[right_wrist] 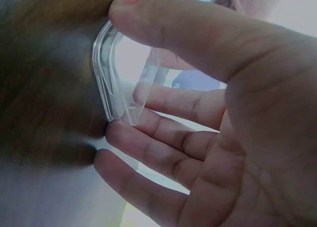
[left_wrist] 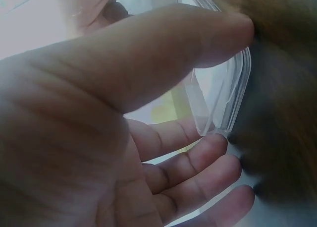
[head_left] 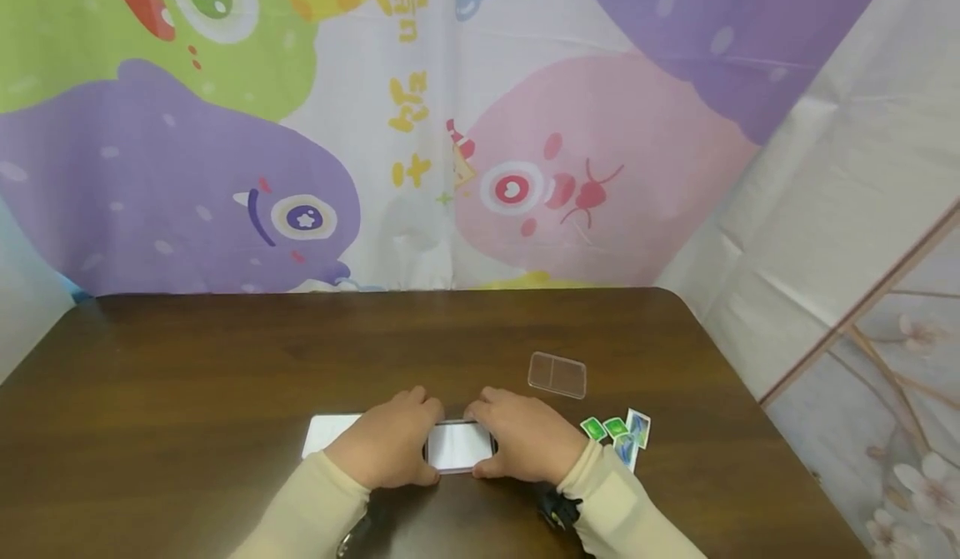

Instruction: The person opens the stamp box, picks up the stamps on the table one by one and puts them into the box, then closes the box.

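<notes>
Fingers (left_wrist: pixel 210 180) of the left hand (head_left: pixel 393 442) and right hand (head_left: pixel 521 436) held a clear plastic case (head_left: pixel 460 446) by its two ends, thumbs at the near corners. Behind hung a cartoon-printed backdrop (head_left: pixel 600 126). Before it stood a brown counter (head_left: pixel 225 351), the case near its front middle. One flat white piece (head_left: pixel 330 432) lay partly hidden by the left hand. Beyond the right hand lay a clear plate (head_left: pixel 567 377), then small green and blue cards (head_left: pixel 616 427), some overlapping.

Cartoon bkdrop (head_left: pixel 525 84) behind brn tbl (head_left: pixel 225 351), floral panel (head_left: pixel 926 342) R.
</notes>
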